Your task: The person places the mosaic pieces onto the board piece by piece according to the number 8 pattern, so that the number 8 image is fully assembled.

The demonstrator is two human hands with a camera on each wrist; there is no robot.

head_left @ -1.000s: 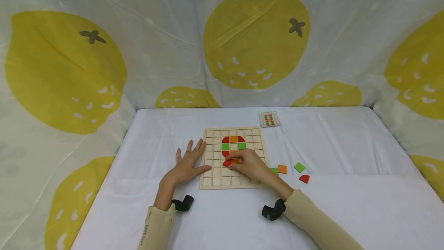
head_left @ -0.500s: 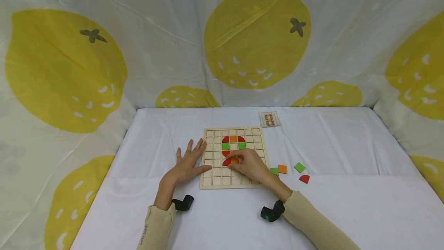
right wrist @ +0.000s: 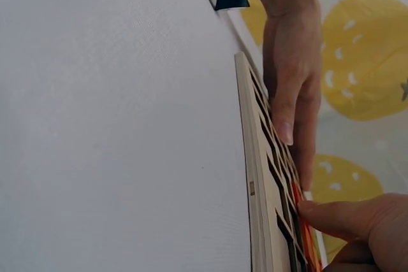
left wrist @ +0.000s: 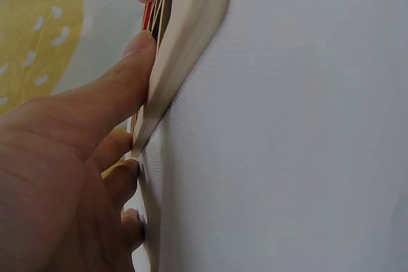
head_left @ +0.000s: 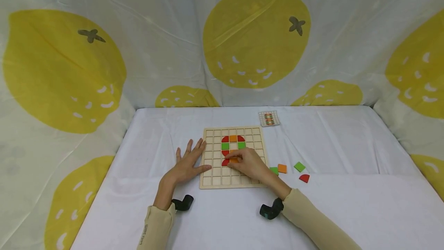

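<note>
A flat wooden grid board (head_left: 216, 181) is set on the white-covered surface (head_left: 347, 207). Its left edge is touched by the left hand (head_left: 187, 165) — fingers spread, thumb laid on the rim, nothing gripped. By the right hand (head_left: 251, 164), a red quarter-round piece (head_left: 224, 163) is pinched between thumb and forefinger at a cell near the board's middle, just left of an orange square (head_left: 234, 160). Above it, a rounded outline is formed by red corners (head_left: 225, 139), a top orange tile (head_left: 233, 138) and green side squares (head_left: 225, 146); its lower right is hidden by the right hand. Off the board's right edge, a green tile (head_left: 274, 171), a loose orange tile (head_left: 282, 168), a turned green tile (head_left: 299, 167) and a red wedge (head_left: 304, 178) are scattered. Beyond the far right corner, a small pattern card (head_left: 269, 119) is laid — a similar coloured design is printed on it.
</note>
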